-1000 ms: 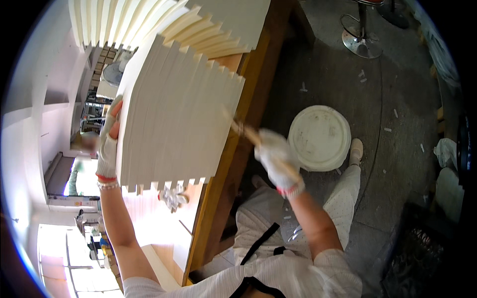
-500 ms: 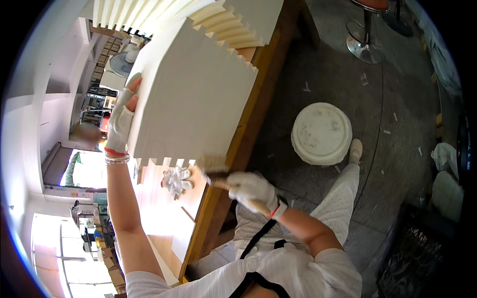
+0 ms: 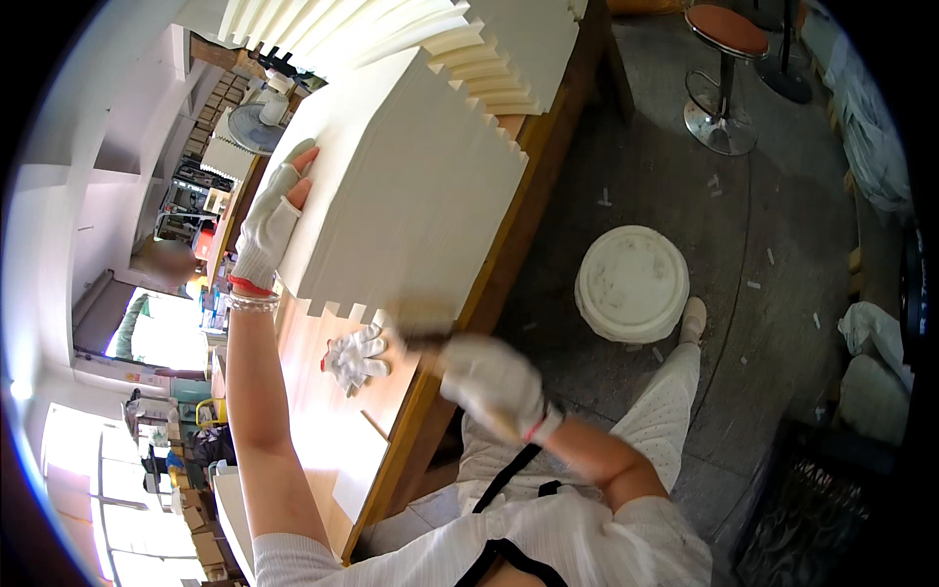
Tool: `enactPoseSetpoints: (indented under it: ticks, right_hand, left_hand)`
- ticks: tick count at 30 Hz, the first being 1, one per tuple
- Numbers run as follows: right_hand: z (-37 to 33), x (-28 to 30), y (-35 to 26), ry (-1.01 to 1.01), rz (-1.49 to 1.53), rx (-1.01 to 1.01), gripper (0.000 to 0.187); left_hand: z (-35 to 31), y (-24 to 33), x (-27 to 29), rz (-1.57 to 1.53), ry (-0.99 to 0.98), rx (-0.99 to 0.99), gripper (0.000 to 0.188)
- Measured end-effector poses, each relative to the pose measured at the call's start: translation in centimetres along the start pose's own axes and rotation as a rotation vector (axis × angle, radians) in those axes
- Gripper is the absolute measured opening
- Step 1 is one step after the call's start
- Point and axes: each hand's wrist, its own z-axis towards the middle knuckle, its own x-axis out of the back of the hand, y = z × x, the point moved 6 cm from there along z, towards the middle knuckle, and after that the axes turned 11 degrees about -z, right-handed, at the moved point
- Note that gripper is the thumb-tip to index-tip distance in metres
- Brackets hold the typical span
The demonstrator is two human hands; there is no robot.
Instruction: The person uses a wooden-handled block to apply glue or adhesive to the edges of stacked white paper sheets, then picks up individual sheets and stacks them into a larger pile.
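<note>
A tall block of stacked white boards (image 3: 421, 196) with notched edges stands on the wooden workbench. My left hand (image 3: 269, 220), in a white fingerless-tipped glove, lies with fingers stretched along the block's left side. In my gloved right hand (image 3: 494, 386) is a wide brush (image 3: 421, 318), its bristles close to the block's near lower corner. Motion smears the brush and that hand, so I cannot tell whether the bristles touch the boards. A pair of white work gloves (image 3: 355, 360) rests on the bench just nearer than the block.
More notched white boards (image 3: 342, 29) lie fanned out beyond the block. The bench's wooden edge (image 3: 411, 416) runs along its right side. On the floor are a lidded white bucket (image 3: 633, 284), a red-topped stool (image 3: 726, 34) and small white scraps. A fan (image 3: 256, 127) stands far left.
The view has shifted slightly, so the block and bench appear farther right. My right hand and the brush are still in motion by the block's near edge; my left hand stays on its side.
</note>
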Motion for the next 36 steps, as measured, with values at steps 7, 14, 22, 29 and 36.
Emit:
enactPoseSetpoints:
  ticks: [7,14,22,29,36]
  right_hand:
    - [4.1,5.3,4.1,0.134,0.011,-0.162,0.012]
    - [4.4,1.5,-4.8,0.068,0.205,0.251,0.015]
    - [11.5,8.2,3.0,0.34,0.326,-0.256,0.012]
    - [6.9,3.5,-9.5,0.002,0.431,0.333,0.008]
    - [10.3,5.7,-3.2,0.341,-0.082,0.242,0.014]
  left_hand:
    - [0.5,0.4,0.5,0.432,-0.082,-0.097,0.049]
    - [0.9,0.9,0.3,0.473,-0.079,-0.26,0.039]
    - [0.7,2.0,-0.3,0.515,-0.041,-0.165,0.045]
    - [0.3,-0.5,1.5,0.038,-0.064,-0.152,0.048]
    - [0.7,0.1,0.4,0.109,-0.143,-0.2,0.049]
